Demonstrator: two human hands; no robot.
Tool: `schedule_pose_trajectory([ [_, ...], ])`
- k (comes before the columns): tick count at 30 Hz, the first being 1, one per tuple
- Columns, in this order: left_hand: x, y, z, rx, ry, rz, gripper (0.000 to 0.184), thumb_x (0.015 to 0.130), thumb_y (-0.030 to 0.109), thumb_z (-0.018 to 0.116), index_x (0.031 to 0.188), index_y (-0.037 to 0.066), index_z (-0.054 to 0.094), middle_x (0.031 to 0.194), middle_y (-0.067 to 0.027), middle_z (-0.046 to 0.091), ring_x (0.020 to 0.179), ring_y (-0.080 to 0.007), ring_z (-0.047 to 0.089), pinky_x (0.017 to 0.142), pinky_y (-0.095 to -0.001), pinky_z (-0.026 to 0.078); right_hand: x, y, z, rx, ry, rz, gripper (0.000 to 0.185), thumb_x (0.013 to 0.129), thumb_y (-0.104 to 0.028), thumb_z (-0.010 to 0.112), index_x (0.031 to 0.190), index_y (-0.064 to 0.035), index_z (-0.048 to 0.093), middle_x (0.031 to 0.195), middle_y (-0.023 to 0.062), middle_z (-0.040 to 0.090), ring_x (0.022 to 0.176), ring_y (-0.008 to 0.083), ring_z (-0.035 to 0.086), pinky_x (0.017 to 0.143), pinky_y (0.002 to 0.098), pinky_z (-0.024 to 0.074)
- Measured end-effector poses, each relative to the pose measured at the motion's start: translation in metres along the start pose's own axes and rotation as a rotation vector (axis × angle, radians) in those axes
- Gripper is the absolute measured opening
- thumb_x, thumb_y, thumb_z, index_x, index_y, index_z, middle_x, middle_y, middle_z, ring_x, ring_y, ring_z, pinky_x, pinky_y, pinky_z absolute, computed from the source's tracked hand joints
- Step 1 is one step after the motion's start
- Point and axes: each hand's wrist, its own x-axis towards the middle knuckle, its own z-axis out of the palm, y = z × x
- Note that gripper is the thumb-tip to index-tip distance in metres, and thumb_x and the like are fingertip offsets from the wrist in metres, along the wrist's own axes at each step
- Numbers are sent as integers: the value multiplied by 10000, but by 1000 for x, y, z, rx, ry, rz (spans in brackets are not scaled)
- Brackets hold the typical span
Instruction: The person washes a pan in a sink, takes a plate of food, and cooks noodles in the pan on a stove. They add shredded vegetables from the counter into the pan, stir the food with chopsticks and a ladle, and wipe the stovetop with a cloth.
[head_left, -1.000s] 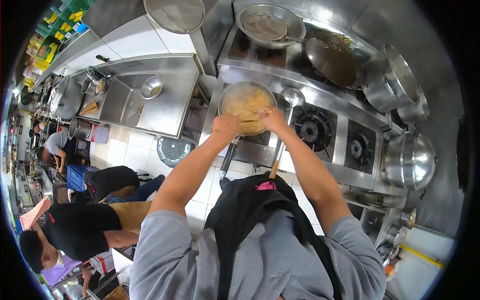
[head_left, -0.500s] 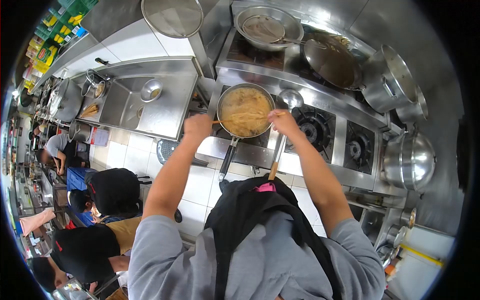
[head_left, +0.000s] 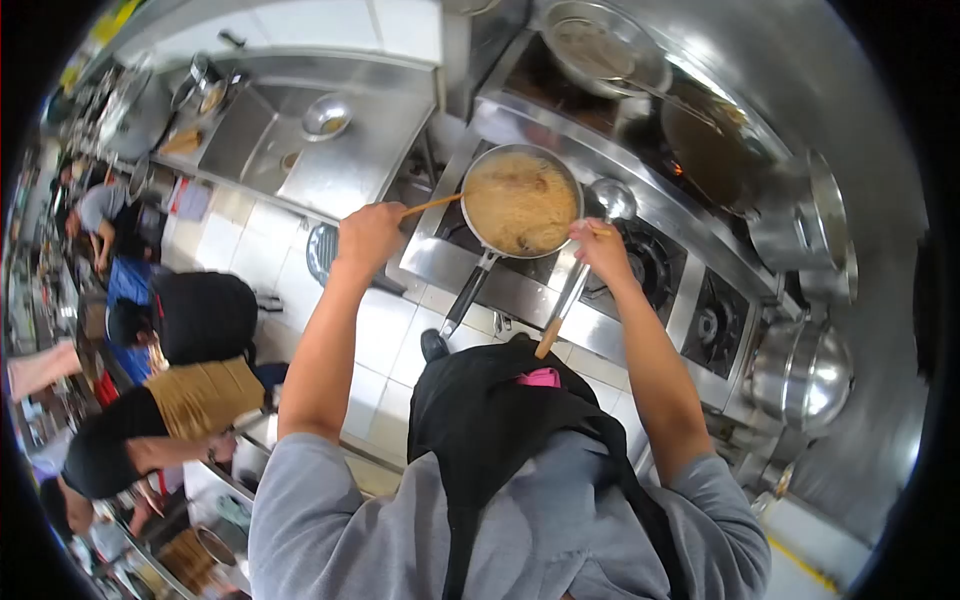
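Left hand (head_left: 370, 238): farther out from the pan (head_left: 490, 246).
Right hand (head_left: 603, 255): moved from over the pan to its right rim.
Left stick (head_left: 432, 206): drawn back to the left rim.
Food (head_left: 520, 198): spread out, no longer mounded.

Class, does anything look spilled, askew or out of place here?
No spill stands out. The silver metal ladle looks awkward: its brown wooden handle juts past the front edge of the steel stove towards the black cloth apron, where it might be bumped.

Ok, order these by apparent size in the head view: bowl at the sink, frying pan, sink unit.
1. Sink unit, clearly largest
2. Frying pan
3. Bowl, clearly smallest
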Motion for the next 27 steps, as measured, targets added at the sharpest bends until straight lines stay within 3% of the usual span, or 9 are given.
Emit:
schedule_pose_trajectory([
  [2,-55,-23,10,-136,34,-160,200,868,154,538,1027,81,635,854,-182,688,842,-390,665,721,-497,524,-3,6,3,91,-16,-32,292,1007,-263,497,1104,-37,653,964,95,709,572,106,601,518,234,475],
  [6,-169,-73,145,-628,118,-595,199,870,101,492,1055,29,511,812,-277,629,820,-449,632,747,-532,478,-20,-16,7,108,30,-22,357,1006,-299,490,1169,-10,621,1032,145,702,651,125,654,560,213,498],
  [9,-197,-33,280,-1486,303,-1110,178,891,202,607,811,43,601,666,-9,531,592,-88,470,517,-289,395,-26,-32,14,98,38,-39,384,1004,-298,494,1201,21,575,1071,184,684,686,152,663,587,241,525],
  [10,-194,-15,310,-1655,231,-1275,153,880,213,629,870,60,634,675,-8,536,546,-74,445,470,-271,359,-22,-29,13,72,29,-37,384,1009,-307,494,1204,15,566,1069,178,680,697,159,666,589,243,527],
  [12,-170,19,365,-1968,175,-1296,283,869,300,693,1065,112,616,753,1,578,495,-69,446,368,-228,301,-21,-28,14,53,24,-65,403,1017,-334,487,1217,10,548,1072,171,677,713,162,669,608,248,528],
  [13,-152,33,385,-1996,139,-1367,349,863,331,709,1109,108,604,865,-34,620,537,-80,486,383,-218,306,-22,-32,17,11,21,-89,409,1019,-343,485,1219,9,544,1076,171,676,717,162,669,615,250,529],
  [17,-102,52,417,-2288,214,-1412,539,848,383,743,1260,85,563,910,-59,630,687,-159,649,415,-213,347,-23,-42,17,-67,-6,-81,412,1012,-347,499,1223,2,558,1116,179,665,722,150,660,630,243,529],
  [23,-95,52,448,-2281,212,-1283,580,844,239,768,1317,12,520,1091,-119,652,762,-187,673,452,-209,384,-24,-42,24,-101,26,-99,415,1024,-331,467,1215,28,550,1085,178,667,723,159,660,616,258,535],
  [27,-94,55,450,-2275,282,-1268,556,857,214,754,1316,5,520,1086,-110,673,789,-177,675,447,-214,367,-23,-40,31,-122,16,-93,417,1024,-354,470,1198,16,549,1096,187,666,713,158,667,615,247,541],
])
